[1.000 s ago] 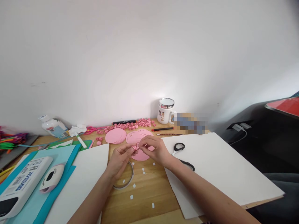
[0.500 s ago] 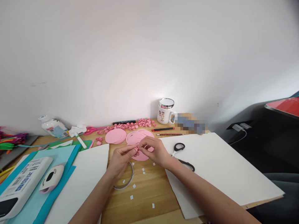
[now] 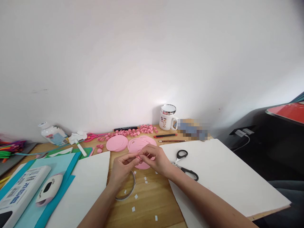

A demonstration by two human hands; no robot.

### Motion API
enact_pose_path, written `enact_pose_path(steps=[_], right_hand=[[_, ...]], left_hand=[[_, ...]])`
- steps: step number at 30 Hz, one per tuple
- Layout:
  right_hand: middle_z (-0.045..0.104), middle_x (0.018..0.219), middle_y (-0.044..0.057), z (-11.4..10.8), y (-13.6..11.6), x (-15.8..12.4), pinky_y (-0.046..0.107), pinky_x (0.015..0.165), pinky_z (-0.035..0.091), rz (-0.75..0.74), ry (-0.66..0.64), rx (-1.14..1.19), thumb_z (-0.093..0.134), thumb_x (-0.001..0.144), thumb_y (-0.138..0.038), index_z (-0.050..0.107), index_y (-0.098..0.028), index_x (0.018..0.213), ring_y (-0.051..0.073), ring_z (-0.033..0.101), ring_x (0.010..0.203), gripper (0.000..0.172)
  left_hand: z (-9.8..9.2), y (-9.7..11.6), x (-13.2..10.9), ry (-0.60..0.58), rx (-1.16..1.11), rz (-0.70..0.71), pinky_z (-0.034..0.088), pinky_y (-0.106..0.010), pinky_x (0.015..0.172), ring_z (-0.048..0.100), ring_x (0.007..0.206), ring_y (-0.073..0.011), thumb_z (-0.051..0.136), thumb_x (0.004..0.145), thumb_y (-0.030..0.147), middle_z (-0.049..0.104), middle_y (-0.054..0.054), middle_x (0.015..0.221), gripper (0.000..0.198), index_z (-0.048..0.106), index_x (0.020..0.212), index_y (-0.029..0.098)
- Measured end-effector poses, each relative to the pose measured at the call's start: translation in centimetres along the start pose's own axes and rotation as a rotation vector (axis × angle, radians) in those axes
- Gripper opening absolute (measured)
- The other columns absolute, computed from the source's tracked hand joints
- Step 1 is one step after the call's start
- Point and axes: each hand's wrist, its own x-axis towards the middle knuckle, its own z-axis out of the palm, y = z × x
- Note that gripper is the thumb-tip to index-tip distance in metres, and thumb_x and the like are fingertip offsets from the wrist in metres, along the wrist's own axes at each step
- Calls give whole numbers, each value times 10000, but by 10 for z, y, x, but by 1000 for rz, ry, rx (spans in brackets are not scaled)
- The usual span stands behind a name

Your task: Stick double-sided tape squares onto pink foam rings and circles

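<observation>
- Here, a small pink paper piece (image 3: pixel 138 157) is held above the table (image 3: pixel 148 205), between the fingertips of both hands.
- By the left hand (image 3: pixel 121 166), the piece is pinched from one side; by the right hand (image 3: pixel 158 160), it is pinched from the other side, so the two hands are brought almost together.
- The exact form of the piece cannot be told, because it is partly covered by the fingers.
- Behind the hands, two piles of flat pink circles are seen: the left pile (image 3: pixel 117 143) is fully visible, and the right pile (image 3: pixel 136 145) is partly hidden by the right hand.
- Farther back, many curled pink pieces (image 3: pixel 129 132) are gathered near the wall.
- A thin grey ring (image 3: pixel 135 185) is partly covered by the left hand, and small white squares (image 3: pixel 133 209) are scattered nearby.
- Black-handled scissors (image 3: pixel 184 170) are laid on the right white board (image 3: pixel 225 180), beside the right forearm.
</observation>
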Motion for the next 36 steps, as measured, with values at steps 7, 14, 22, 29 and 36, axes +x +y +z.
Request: enact_pose_path(steps=[7, 14, 22, 29, 36], right_hand=[[563, 910, 65, 10, 3, -6, 184, 511, 456, -193, 13, -210, 503, 806, -264, 609, -200, 939, 83, 560, 622, 183], [600, 902, 66, 8, -4, -8, 215, 555, 435, -222, -119, -535, 428, 844, -247, 555, -185, 991, 114, 581, 651, 204], [610, 847, 38, 9, -3, -5, 215, 581, 466, 52, -66, -239, 501, 782, -172, 539, -207, 982, 119, 588, 685, 207], [636, 727, 25, 12, 3, -3, 225, 549, 498, 225, 5, 159, 530, 752, -203, 582, -175, 900, 113, 595, 594, 159], [643, 669, 27, 16, -2, -5, 253, 567, 522, 343, 3, 427, 578, 721, -303, 608, -153, 786, 130, 618, 590, 167]], left_hand=[[0, 2, -1, 147, -48, -5, 522, -249, 638, 650, 707, -185, 699, 595, 254, 713, -55, 767, 230, 689, 798, 146], [1, 5, 1, 190, 88, 6, 533, -252, 618, 658, 696, -205, 700, 567, 234, 716, -55, 740, 171, 699, 713, 147], [4, 3, -1, 144, 171, 53, 527, -254, 615, 648, 714, -190, 650, 634, 253, 707, -45, 793, 184, 673, 790, 157], [4, 4, -3, 184, 229, 175, 491, -266, 687, 623, 777, -200, 658, 633, 251, 696, -56, 822, 160, 696, 768, 173], [5, 3, -6, 244, 235, 265, 476, -242, 668, 600, 791, -181, 662, 629, 249, 656, -45, 810, 107, 704, 701, 181]])
